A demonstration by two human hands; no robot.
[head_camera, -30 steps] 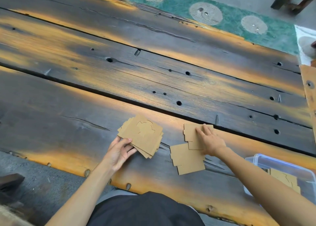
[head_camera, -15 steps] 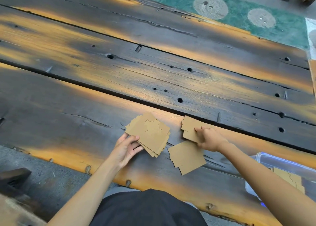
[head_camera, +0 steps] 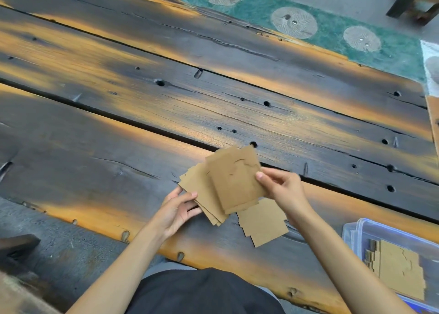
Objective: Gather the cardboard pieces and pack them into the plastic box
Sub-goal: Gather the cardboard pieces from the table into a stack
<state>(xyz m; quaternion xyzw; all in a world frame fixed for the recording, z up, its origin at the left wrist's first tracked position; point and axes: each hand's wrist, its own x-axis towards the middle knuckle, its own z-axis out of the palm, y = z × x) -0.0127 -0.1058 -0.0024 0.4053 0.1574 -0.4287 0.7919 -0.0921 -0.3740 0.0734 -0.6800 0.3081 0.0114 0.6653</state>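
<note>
Since the earlier frame right hand [head_camera: 282, 190] has lifted one cardboard piece [head_camera: 237, 180] off the table [head_camera: 95, 147] and brought it over to the stack [head_camera: 204, 195] in left hand [head_camera: 178, 206]; both hands now meet above the near plank, close to the table's near edge. Right hand pinches the lifted piece at its right edge, thumb on top, other fingers behind. Left hand grips the fanned stack at its lower left corner, thumb on top, fingers under. Lifted piece overlaps the stack's right part, tilted. One loose piece [head_camera: 263, 223] lies flat on the table just below the right hand, near the near edge. Plastic box [head_camera: 356, 230] sits at the near right corner, partly cut off by the frame, with more cardboard [head_camera: 401, 266] inside, right forearm crossing its near side. Far planks and left half of the table are open. Green mat [head_camera: 261, 9] runs beyond the far edge.
</note>
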